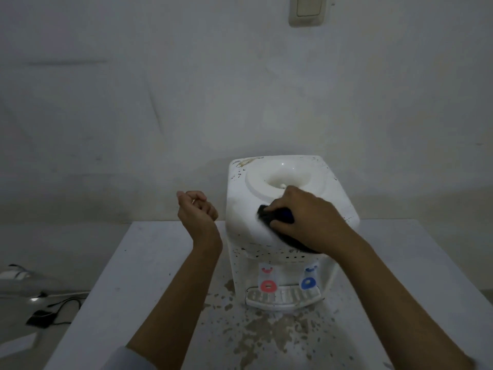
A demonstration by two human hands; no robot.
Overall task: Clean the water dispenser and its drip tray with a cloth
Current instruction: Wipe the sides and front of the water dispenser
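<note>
A white tabletop water dispenser (pixel 241 209) stands on a white table (pixel 149 276), speckled with dark spots. It has a red tap (pixel 268 286) and a blue tap (pixel 308 283) above a slotted drip tray (pixel 282 299). My right hand (pixel 304 214) presses a dark cloth (pixel 268 213) against the front top edge of the dispenser. Part of the cloth hangs down under my wrist. My left hand (pixel 196 209) hovers just left of the dispenser, fingers loosely curled, holding nothing and apart from the casing.
The table's paint is chipped and blotched in front of the drip tray. A plain wall rises close behind, with a switch plate (pixel 308 9) high up. Black cables and a small dark box (pixel 40 317) lie on the floor at left.
</note>
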